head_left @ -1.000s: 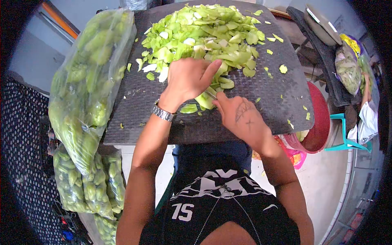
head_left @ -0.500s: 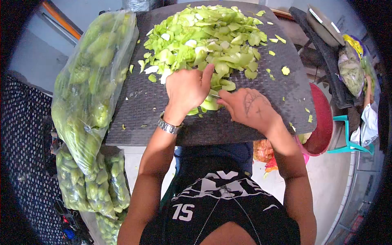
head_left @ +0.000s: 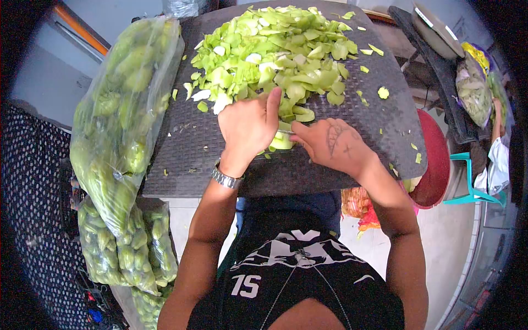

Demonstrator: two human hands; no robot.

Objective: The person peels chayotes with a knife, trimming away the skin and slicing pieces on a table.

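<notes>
My left hand (head_left: 250,124), with a metal watch at the wrist, is closed around a pale green vegetable, seemingly a chayote (head_left: 282,141); the hand covers much of it. Beside it, my right hand (head_left: 333,144) is closed on a small knife (head_left: 286,131). Only a thin strip of its blade shows, lying against the chayote, and its handle is hidden in my fingers. Just beyond both hands, a large heap of green slices and peelings (head_left: 275,49) covers the far part of the dark woven-pattern table (head_left: 187,159).
A long clear bag of green vegetables (head_left: 118,121) lies along the table's left edge. Smaller filled bags (head_left: 129,247) sit below it. To the right are a red tub (head_left: 432,159), a teal stool (head_left: 467,181) and a dark side table (head_left: 434,71) with a basin (head_left: 437,33).
Both hands stay close together over the chayote. The left hand has shifted slightly left, and more of the chayote's pale surface shows between the hands.
</notes>
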